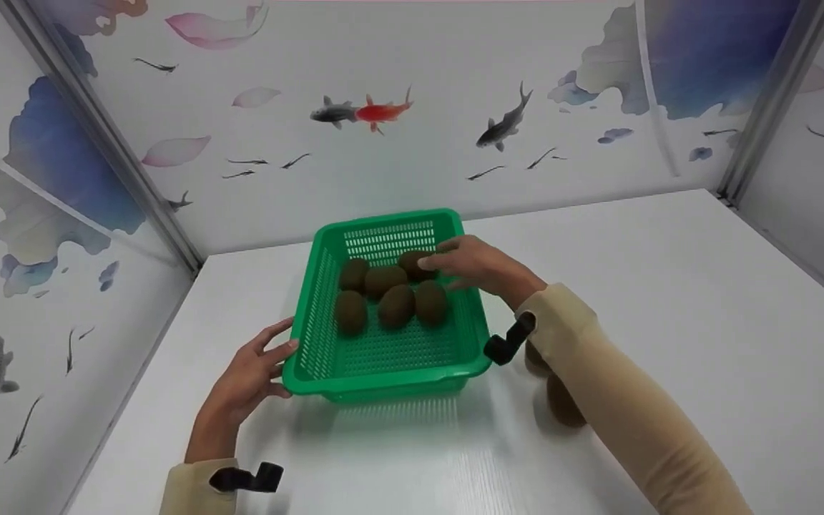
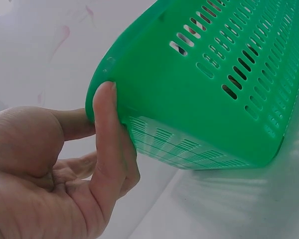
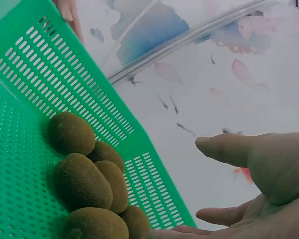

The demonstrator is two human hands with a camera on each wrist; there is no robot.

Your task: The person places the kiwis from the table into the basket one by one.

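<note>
A green plastic basket (image 1: 390, 383) with slotted walls stands on the white table, and several brown kiwis (image 1: 396, 306) lie in its far half. My left hand (image 1: 251, 375) grips the basket's left rim near the front corner; in the left wrist view, fingers (image 2: 107, 129) lie against the outside of the rim. My right hand (image 1: 480, 265) is over the basket's far right side, above a kiwi (image 1: 412, 263) it partly hides. In the right wrist view, its thumb (image 3: 224, 149) and fingers are spread apart with nothing between them.
Two more kiwis (image 1: 563, 404) lie on the table (image 1: 669, 286) right of the basket, partly hidden by my right forearm. A patterned wall panel (image 1: 398, 179) rises behind the basket, with another at the left. Black camera mounts (image 1: 511, 340) sit on both wrists.
</note>
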